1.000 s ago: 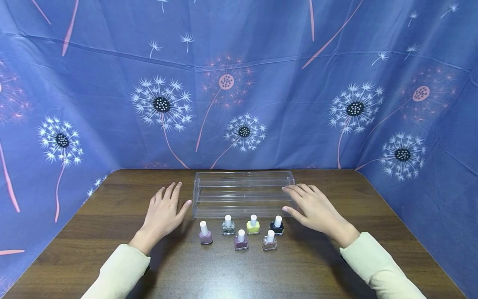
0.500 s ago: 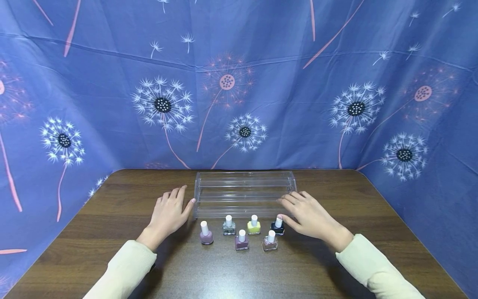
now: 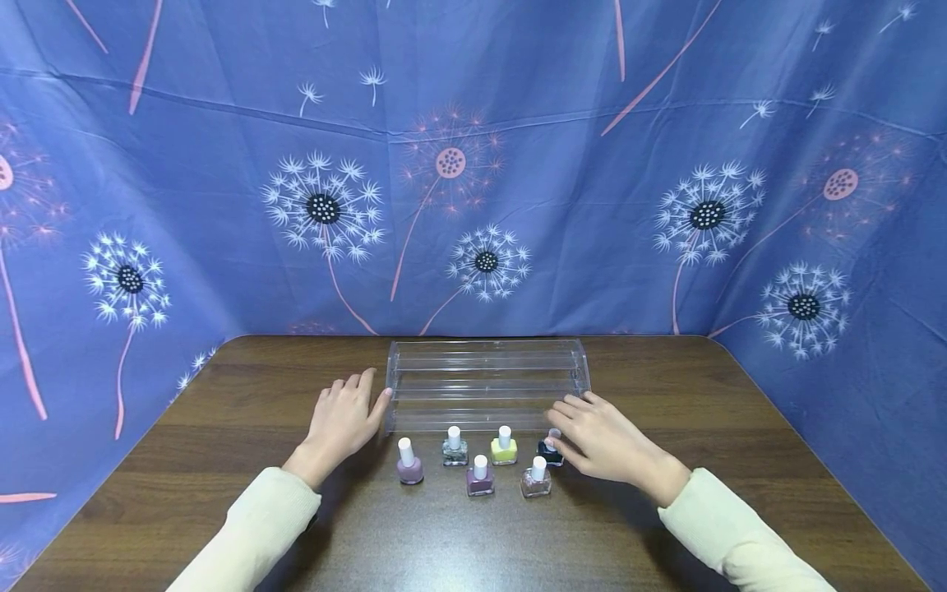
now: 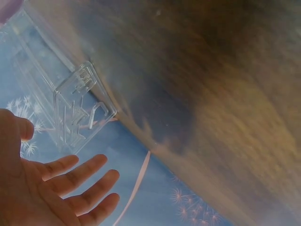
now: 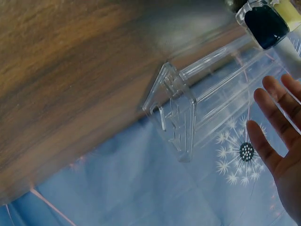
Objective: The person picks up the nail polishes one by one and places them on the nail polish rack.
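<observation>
A clear tiered rack (image 3: 473, 416) stands near the back of the table, its steps holding nothing. My left hand (image 3: 340, 423) is beside the rack's left end, fingers extended, thumb tip right at the edge. My right hand (image 3: 610, 440) hovers at the front right corner with fingers relaxed and apart. Its thumb overlaps the white cap of a black nail polish bottle (image 5: 266, 27) in the head view. Several more white-capped bottles stand upright before the rack: lilac (image 3: 410, 471), silvery glitter (image 3: 455, 453), yellow (image 3: 504, 451), purple (image 3: 480, 482) and pinkish glitter (image 3: 536, 484).
The dark wooden table (image 3: 414, 543) has its back edge against a blue cloth (image 3: 584, 247) printed with dandelions. This cloth also hangs along both sides.
My right hand has come forward and left, down from the rack's right end to the black bottle. My left hand has shifted slightly right, toward the rack. Bottles and rack stay put.
</observation>
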Demonstrator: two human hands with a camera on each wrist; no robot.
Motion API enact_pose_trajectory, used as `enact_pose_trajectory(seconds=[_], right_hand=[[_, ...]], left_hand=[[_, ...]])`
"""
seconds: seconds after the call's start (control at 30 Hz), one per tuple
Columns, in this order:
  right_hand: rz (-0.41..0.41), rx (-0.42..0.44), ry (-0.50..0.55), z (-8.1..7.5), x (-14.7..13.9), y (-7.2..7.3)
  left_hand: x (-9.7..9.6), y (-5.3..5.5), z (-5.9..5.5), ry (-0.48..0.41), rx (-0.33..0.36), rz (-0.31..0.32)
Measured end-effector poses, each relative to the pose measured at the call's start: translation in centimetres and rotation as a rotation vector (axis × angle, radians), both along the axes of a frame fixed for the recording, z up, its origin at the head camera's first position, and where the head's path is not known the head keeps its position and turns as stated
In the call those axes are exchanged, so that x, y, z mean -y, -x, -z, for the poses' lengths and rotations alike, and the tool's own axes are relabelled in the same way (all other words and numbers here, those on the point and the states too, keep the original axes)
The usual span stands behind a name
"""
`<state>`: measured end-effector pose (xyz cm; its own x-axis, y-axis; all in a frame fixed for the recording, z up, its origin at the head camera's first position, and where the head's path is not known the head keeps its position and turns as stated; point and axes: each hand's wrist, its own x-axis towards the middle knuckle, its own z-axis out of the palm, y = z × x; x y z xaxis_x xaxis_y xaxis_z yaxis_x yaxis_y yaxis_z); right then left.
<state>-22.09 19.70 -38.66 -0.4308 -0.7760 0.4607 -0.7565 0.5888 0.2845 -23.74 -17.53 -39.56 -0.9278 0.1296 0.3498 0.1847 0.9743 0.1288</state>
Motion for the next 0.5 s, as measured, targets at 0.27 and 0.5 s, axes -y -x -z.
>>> enact_pose_trajectory(seconds=[0.27, 0.5], right_hand=[[-0.028, 0.027, -0.013, 0.2, 0.1, -0.1], [-0.050, 0.018, -0.011, 0.4, 0.3, -0.2]], left_hand=[[-0.5, 0.6, 0.2, 0.014, 0.000, 0.000], [-1.0, 1.1, 0.3, 0.001, -0.036, -0.005]])
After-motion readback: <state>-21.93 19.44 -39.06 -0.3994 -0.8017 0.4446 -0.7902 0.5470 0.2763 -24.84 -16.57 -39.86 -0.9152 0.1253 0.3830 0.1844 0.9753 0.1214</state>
